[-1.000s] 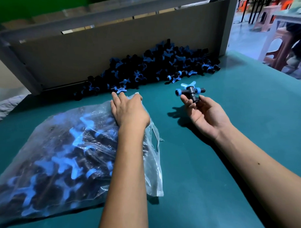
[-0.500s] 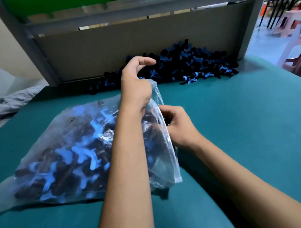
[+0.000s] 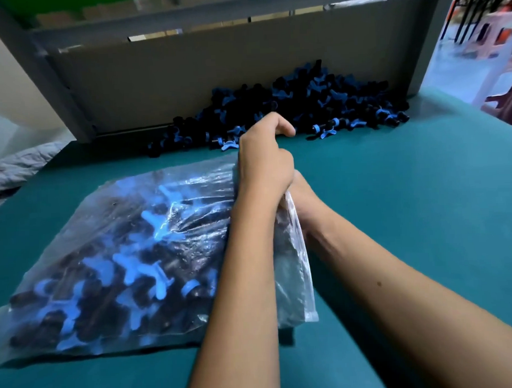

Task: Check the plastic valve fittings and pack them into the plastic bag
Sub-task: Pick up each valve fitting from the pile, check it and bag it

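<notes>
Teal bench (image 3: 395, 218); my left hand (image 3: 265, 164) grips the limp, heavy plastic bag (image 3: 106, 257) at its mouth, right hand (image 3: 304, 198) hidden, grip unclear.

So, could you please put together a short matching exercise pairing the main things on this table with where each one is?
Things:
1. plastic bag
2. loose pile of valve fittings
3. left hand
4. right hand

Places:
A. heaped against the grey back panel
B. lying on the green table, near left
C. mostly hidden behind the other hand, at the bag's opening
D. gripping the bag's raised top edge

Pairs: 1-B, 2-A, 3-D, 4-C
</notes>
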Motion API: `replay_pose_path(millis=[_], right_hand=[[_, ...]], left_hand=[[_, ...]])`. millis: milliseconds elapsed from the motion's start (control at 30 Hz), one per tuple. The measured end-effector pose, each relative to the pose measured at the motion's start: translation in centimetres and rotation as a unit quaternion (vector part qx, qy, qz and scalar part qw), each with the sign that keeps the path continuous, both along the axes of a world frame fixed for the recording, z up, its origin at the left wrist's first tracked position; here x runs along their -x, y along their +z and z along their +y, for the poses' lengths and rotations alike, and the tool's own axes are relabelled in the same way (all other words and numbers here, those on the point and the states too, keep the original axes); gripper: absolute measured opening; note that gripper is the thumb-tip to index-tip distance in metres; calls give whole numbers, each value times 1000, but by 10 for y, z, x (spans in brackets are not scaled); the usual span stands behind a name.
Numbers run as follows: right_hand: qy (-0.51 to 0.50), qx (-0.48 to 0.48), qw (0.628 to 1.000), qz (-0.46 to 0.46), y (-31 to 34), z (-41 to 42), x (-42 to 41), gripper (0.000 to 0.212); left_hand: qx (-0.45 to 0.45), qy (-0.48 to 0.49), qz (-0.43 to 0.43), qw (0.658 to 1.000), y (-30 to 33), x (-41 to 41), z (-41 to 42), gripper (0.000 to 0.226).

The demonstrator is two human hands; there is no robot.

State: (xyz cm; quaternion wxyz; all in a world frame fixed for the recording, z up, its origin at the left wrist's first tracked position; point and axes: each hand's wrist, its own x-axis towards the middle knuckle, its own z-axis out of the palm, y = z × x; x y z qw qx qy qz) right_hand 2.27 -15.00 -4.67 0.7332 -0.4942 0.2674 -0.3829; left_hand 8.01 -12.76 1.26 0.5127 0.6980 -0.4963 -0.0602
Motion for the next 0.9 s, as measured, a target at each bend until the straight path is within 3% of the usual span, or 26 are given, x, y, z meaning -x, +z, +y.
replay_pose_path(millis=[67, 100, 233, 267, 333, 400, 500, 633, 733, 900], right_hand=[[33, -55, 996, -61, -4, -4, 7, 21], [25, -68, 995, -67, -7, -7, 12, 25], [-138, 39, 986, 82, -13, -51, 23, 29], [-190, 96, 965, 155, -13, -65, 26, 28], [-246, 239, 880, 328, -12, -95, 34, 22], [-196, 350, 802, 442, -12, -123, 37, 35], [-122, 411, 740, 519, -10, -155, 33, 62], [-61, 480, 609, 628, -7, -188, 38, 83], [-8, 487, 582, 652, -4, -203, 44, 84], [-37, 493, 596, 633, -6, -202, 53, 67]], left_hand=[[-30, 10, 8, 999, -13, 2, -6, 52], [-46, 18, 11, 999, -20, 3, -8, 48], [-79, 17, 8, 997, -43, 4, -15, 33], [-84, 5, 3, 996, -48, 6, -15, 32], [-84, -13, -7, 996, -53, 11, -17, 34], [-65, -13, -3, 998, -55, 14, -20, 34], [-59, 4, 19, 998, -58, 10, -23, 29], [-70, 13, 33, 997, -62, 8, -24, 25], [-77, 13, 27, 997, -63, 8, -25, 23], [-90, 13, 25, 996, -62, 8, -24, 22]])
